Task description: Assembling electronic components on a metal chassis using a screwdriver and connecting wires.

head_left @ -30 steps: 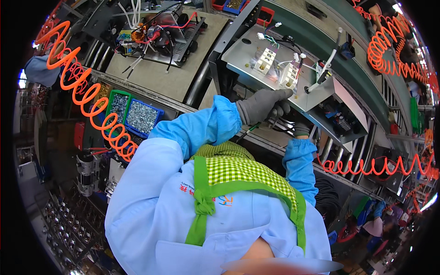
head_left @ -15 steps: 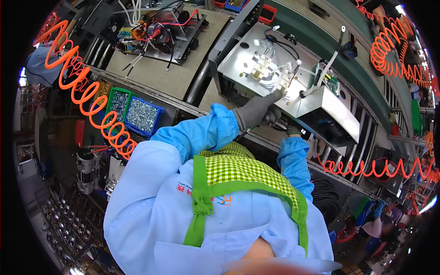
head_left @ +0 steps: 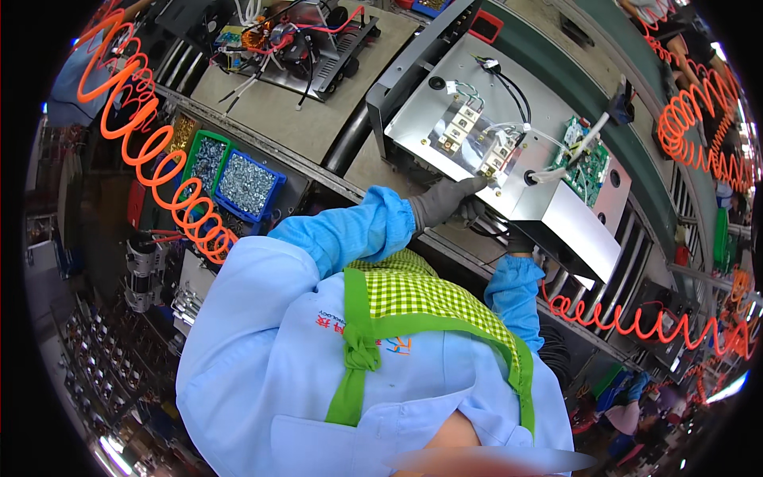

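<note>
While the gloved left hand (head_left: 442, 204) grasps the metal chassis (head_left: 494, 103) edge, its fingertip best stays clear of the terminal block (head_left: 497, 161) just beyond, the right hand's (head_left: 520, 241) grip being hidden.

Most of the gloved right hand (head_left: 521, 241) seems hidden beneath the sheet-metal chassis (head_left: 433, 107). The top edge crops a blue bin (head_left: 429, 9); fasteners (head_left: 208, 156) in the green bin (head_left: 216, 137) are too small to distinguish.
</note>
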A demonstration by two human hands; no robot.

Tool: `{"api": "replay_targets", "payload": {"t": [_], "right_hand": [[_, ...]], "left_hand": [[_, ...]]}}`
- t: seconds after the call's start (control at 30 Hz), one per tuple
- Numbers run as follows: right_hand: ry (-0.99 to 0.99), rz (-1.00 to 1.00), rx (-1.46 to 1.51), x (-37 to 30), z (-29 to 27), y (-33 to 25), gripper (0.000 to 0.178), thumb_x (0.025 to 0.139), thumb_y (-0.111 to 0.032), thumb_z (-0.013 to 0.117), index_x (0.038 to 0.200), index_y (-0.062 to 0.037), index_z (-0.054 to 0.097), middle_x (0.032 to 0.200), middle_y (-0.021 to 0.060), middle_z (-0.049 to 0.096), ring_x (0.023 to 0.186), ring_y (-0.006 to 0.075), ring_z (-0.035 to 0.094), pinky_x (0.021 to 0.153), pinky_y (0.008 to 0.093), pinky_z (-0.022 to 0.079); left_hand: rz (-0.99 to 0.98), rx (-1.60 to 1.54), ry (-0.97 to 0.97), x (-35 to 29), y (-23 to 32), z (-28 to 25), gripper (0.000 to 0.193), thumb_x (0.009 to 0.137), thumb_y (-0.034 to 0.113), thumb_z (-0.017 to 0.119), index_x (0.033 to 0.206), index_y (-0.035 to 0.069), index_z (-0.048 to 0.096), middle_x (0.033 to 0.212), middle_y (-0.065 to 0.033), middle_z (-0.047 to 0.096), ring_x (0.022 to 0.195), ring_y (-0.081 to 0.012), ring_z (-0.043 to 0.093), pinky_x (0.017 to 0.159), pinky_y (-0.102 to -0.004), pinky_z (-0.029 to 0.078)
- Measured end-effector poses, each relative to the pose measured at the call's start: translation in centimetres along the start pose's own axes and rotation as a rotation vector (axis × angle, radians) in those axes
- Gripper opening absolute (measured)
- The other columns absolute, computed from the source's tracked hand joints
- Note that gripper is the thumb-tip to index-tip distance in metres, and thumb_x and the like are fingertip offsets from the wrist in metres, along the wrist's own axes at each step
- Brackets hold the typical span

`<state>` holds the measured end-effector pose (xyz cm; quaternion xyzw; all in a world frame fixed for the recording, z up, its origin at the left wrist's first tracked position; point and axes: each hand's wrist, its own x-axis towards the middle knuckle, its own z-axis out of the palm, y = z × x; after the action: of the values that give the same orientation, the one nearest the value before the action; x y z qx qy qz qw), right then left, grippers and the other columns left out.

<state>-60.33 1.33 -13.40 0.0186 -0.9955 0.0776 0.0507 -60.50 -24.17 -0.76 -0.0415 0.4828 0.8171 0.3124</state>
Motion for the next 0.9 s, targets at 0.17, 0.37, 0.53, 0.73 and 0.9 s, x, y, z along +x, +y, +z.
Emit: {"api": "replay_targets", "payload": {"t": [0.17, 0.37, 0.53, 0.73, 0.9], "right_hand": [[-0.049, -0.049, -0.100, 0.0, 0.2, 1.0, 0.037, 0.090, -0.028, 0.051, 0.120, -0.0082, 0.057, 0.122, 0.0133, 0.057, 0.112, 0.0328, 0.052, 0.096, 0.0435, 0.039], [-0.081, -0.105, -0.209, -3.8, -0.1, 0.1, 0.037, 0.090, -0.029, 0.051, 0.120, -0.0080, 0.057, 0.122, 0.0124, 0.057, 0.113, 0.0320, 0.052, 0.097, 0.0430, 0.039], [-0.161, 0.152, 0.899, -6.0, -11.1, -7.3, 0.033, 0.091, -0.022, 0.054, 0.115, 0.0002, 0.060, 0.095, 0.0121, 0.063, 0.084, 0.0255, 0.059, 0.078, 0.0378, 0.047], [-0.759, 0.111, 1.218, -6.3, -12.1, -12.3, 0.036, 0.089, -0.017, 0.057, 0.120, 0.0016, 0.055, 0.084, 0.0029, 0.056, 0.072, 0.0100, 0.050, 0.065, 0.0242, 0.043], [-0.699, 0.080, 1.283, -2.1, -10.9, -18.7, 0.038, 0.089, -0.023, 0.057, 0.120, -0.0002, 0.055, 0.083, 0.0030, 0.056, 0.068, 0.0102, 0.051, 0.060, 0.0234, 0.042]], "left_hand": [[-0.033, 0.153, 0.031, -1.6, 1.9, -0.2, 0.046, 0.095, 0.045, 0.047, 0.096, 0.001, 0.062, 0.070, -0.0057, 0.065, 0.056, -0.0096, 0.056, 0.053, -0.0228, 0.045], [-0.175, 0.219, -0.064, -2.8, 2.1, -1.2, 0.050, 0.094, 0.047, 0.048, 0.098, 0.000, 0.064, 0.075, -0.0070, 0.066, 0.061, -0.0115, 0.058, 0.057, -0.0237, 0.047], [0.216, 0.831, 0.534, -7.3, -0.3, -8.2, 0.054, 0.083, 0.046, 0.061, 0.108, -0.002, 0.061, 0.096, -0.0151, 0.065, 0.086, -0.0244, 0.063, 0.075, -0.0344, 0.051], [0.031, 1.098, 0.657, -2.9, -4.3, -13.1, 0.049, 0.080, 0.040, 0.061, 0.108, 0.000, 0.058, 0.102, -0.0236, 0.062, 0.096, -0.0382, 0.060, 0.084, -0.0459, 0.047], [0.268, 0.854, 0.833, -1.7, -6.2, -12.0, 0.036, 0.085, 0.032, 0.054, 0.108, 0.005, 0.059, 0.099, -0.0231, 0.063, 0.096, -0.0388, 0.059, 0.084, -0.0451, 0.048]]}}
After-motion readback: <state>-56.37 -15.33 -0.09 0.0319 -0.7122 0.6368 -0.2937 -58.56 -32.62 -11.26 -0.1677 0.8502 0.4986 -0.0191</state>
